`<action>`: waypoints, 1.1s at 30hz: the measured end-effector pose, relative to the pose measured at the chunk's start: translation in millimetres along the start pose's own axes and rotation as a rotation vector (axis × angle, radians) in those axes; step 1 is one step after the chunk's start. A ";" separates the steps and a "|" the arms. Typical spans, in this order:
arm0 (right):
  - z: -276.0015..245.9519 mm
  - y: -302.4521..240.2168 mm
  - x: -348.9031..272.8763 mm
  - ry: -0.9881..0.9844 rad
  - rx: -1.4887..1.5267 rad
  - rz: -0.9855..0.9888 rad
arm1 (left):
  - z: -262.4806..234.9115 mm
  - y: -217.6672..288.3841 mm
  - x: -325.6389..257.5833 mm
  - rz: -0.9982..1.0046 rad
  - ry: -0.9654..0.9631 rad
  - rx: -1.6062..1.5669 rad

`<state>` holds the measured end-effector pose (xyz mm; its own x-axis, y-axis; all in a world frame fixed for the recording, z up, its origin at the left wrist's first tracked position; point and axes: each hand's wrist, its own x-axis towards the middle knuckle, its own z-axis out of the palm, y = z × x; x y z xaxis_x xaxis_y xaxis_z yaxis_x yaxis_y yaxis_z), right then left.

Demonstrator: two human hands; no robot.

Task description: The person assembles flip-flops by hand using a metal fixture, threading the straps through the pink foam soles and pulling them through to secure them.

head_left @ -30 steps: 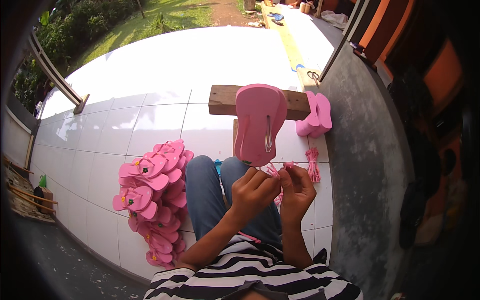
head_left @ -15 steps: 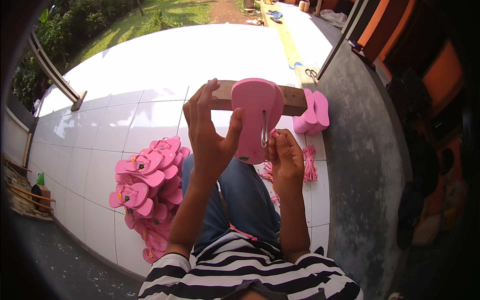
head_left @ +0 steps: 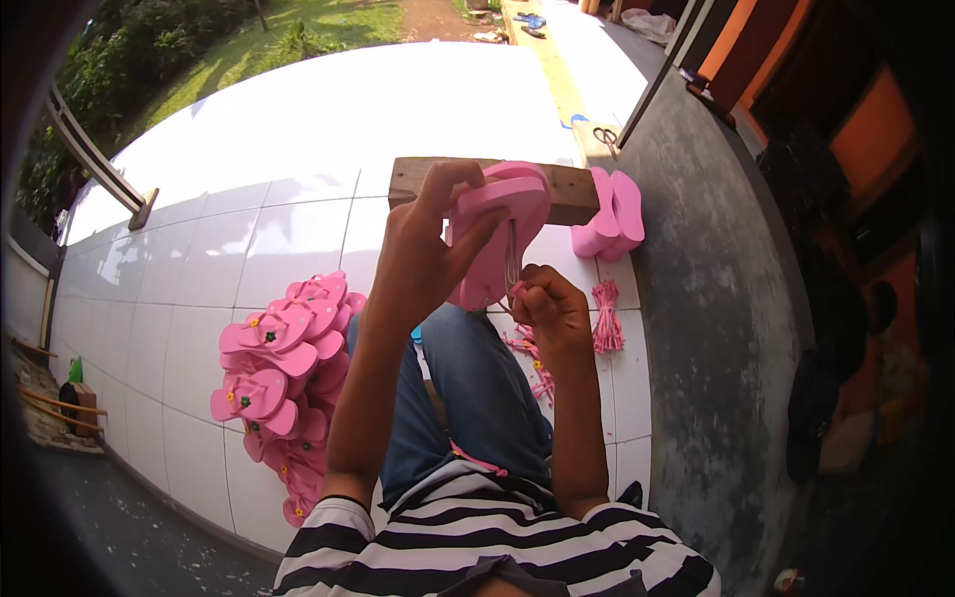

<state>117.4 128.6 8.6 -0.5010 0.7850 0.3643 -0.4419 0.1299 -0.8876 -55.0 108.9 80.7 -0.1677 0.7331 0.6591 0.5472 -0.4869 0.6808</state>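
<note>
My left hand (head_left: pixel 433 234) grips a pair of pink flip-flop soles (head_left: pixel 527 204), thumb across the near face and fingers bent over the edge. A thin metal loop tool (head_left: pixel 512 249) sticks out of the near sole. At its lower end, my right hand (head_left: pixel 553 306) is closed in a pinch on a pink strap (head_left: pixel 517 289); how the strap meets the loop is hard to make out. Behind the soles stands a wooden block (head_left: pixel 574 194), partly hidden by them.
Finished pink flip-flops (head_left: pixel 288 338) lie heaped on the white tiles at left. To the right are upright pink soles (head_left: pixel 622 219), a tied bundle of pink straps (head_left: pixel 607 318) and scissors (head_left: pixel 605 137). Loose straps (head_left: pixel 537 373) lie beside my right knee.
My left hand has curled its fingers further over the soles and tilted them. The right hand has moved slightly down and left, bringing the strap to the loop's lower end.
</note>
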 end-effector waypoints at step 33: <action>-7.0 13.8 5.9 -0.044 0.487 0.231 | 28.2 -7.2 -19.9 -0.238 0.184 -0.396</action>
<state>113.6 139.3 -3.5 -0.6520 0.7324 0.1960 -0.6053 -0.3472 -0.7163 -32.4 111.2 53.7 -0.4116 0.7671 0.4922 0.1283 -0.4859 0.8646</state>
